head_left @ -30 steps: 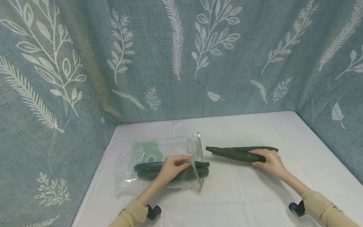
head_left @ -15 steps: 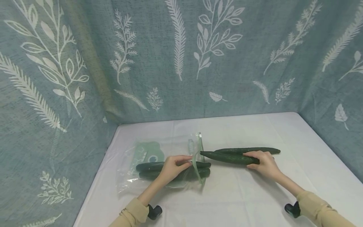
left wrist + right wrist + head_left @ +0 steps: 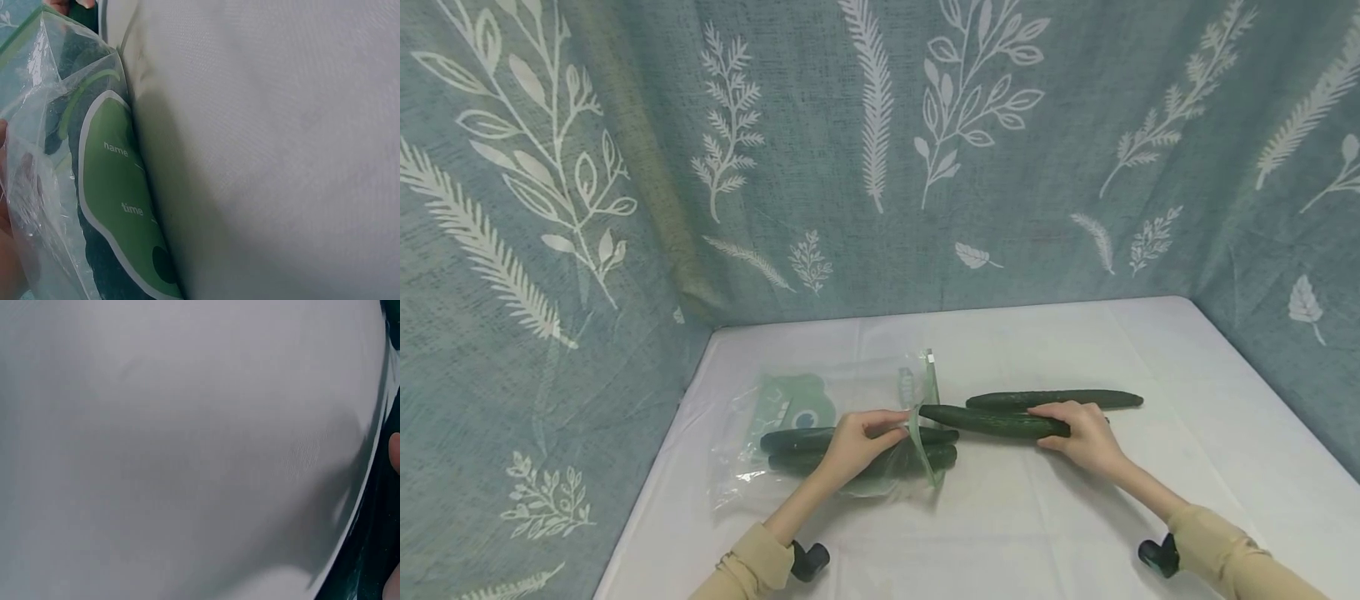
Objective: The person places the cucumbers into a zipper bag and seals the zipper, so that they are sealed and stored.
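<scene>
My left hand [image 3: 861,446] pinches the upper edge of a clear zip bag [image 3: 865,379] close to its green-edged mouth. Inside the bag lie two cucumbers [image 3: 797,439], their ends at the opening; the left wrist view shows the bag's green label [image 3: 115,181] with "name" and "time" on it. My right hand [image 3: 1086,433] grips a third cucumber [image 3: 992,422] near its right end, and its left tip is right at the bag's mouth. In the right wrist view only fingertips [image 3: 395,453] and a dark strip of the cucumber [image 3: 375,519] show at the right edge.
Another cucumber [image 3: 1075,399] lies on the white tablecloth [image 3: 1037,517] just behind the right hand. Blue-green curtains [image 3: 820,150] with white leaf prints stand behind the table and at both sides. A small black device sits on each wrist.
My right hand has moved left with the held cucumber, drawing it away from the one behind and bringing its tip to the bag's mouth. The left hand keeps its hold on the bag.
</scene>
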The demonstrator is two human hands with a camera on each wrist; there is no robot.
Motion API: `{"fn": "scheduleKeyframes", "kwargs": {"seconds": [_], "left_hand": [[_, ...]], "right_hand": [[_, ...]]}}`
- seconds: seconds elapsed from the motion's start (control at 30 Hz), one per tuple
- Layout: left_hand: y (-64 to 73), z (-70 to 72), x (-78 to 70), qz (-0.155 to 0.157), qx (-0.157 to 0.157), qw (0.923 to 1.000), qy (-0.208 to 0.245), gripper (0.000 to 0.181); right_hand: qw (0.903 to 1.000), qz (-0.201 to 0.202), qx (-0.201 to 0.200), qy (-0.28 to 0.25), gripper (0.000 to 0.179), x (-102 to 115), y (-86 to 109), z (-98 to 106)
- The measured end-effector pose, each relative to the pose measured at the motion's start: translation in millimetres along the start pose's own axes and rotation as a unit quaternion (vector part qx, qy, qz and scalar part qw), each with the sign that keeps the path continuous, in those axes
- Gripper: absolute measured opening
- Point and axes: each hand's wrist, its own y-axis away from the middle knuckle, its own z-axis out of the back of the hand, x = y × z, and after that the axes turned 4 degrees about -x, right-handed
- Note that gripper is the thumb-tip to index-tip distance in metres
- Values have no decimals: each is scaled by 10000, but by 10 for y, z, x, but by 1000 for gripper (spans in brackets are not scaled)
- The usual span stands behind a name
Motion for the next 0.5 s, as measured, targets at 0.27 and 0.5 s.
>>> {"fn": "scheduleKeyframes", "kwargs": {"seconds": [0.27,0.5], "left_hand": [[-4,-4,8,53,21,10000,21,26],[-3,-7,26,3,47,10000,71,26]], "right_hand": [[9997,126,-160,-108,47,102,-55,-134],[9999,20,-30,-109,47,191,-117,-209]]}}
